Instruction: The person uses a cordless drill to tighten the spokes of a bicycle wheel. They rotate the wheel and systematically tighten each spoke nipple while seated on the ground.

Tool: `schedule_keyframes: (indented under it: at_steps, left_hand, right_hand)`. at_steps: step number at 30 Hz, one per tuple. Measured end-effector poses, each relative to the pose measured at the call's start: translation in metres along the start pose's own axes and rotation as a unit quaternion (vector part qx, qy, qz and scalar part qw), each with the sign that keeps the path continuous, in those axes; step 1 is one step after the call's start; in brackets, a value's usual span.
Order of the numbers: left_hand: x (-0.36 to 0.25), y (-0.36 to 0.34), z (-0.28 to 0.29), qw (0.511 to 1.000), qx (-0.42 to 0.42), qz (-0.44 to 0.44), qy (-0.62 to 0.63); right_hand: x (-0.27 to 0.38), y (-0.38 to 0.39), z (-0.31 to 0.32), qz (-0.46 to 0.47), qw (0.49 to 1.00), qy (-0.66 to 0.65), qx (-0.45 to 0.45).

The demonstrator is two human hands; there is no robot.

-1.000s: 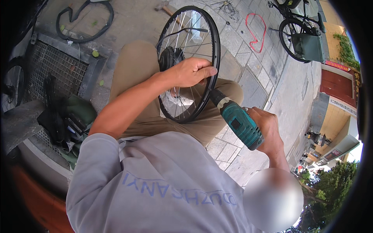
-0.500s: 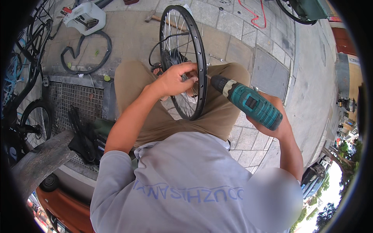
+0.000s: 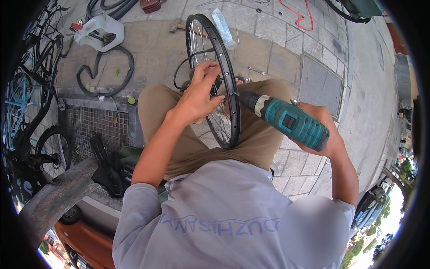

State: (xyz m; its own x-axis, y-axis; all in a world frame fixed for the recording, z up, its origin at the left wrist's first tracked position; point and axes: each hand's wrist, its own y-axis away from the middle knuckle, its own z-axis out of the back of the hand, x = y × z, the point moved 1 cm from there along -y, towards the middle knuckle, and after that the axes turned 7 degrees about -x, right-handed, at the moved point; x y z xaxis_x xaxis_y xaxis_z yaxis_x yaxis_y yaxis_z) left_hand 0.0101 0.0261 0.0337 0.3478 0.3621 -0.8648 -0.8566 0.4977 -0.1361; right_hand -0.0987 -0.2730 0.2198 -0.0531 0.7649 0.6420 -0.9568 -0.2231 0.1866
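Step in hand looks like power-driving at the wheel's rim: bit being lined up with, or set in, one of its holes. Bicycle wheel [image 3: 227, 75] is upright at upper centre of frame, between the person's knees. Right hand [image 3: 319, 120] is wrapped round the grip of a cordless drill [image 3: 293, 122], which points left at the rim's outer face. Bit tip is right at the rim; can't tell if seated. Left hand [image 3: 197, 96] is loose at the spokes [image 3: 219, 127], thumb and fingers apart, not clamped on the rim; can't tell if fingertips touch a spoke. Next move seems to call for a steady wheel and the bit kept straight to the hole.

Materials: rim is black, smooth, narrow hoop with evenly spaced holes; spokes thin, silvery, straight. Black cable [image 3: 197, 53] curves off the wheel's left side. Drill has chunky teal-and-black housing, ribbed rear, pale collar, dark tapered chuck. Hammer [image 3: 191, 30] with wooden handle, upper centre, and slim metal wrench [image 3: 256, 71], right of wheel, lie on rough stone paving [image 3: 277, 56].
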Motion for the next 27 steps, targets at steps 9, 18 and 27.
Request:
schedule_keyframes:
  at_steps: [9,18,27]
  left_hand:
    - [0.004,-0.006,0.005,0.997,0.034,-0.063,0.002]
    - [0.012,-0.005,0.0,0.997,0.033,-0.064,-0.01]
    - [0.018,-0.005,-0.003,0.996,0.021,-0.085,-0.014]
  right_hand:
    - [0.01,-0.016,0.022,0.042,0.996,0.066,0.04]
    - [0.007,-0.018,0.028,0.024,0.998,0.019,0.055]
    - [0.007,-0.023,0.026,0.02,0.997,0.033,0.059]
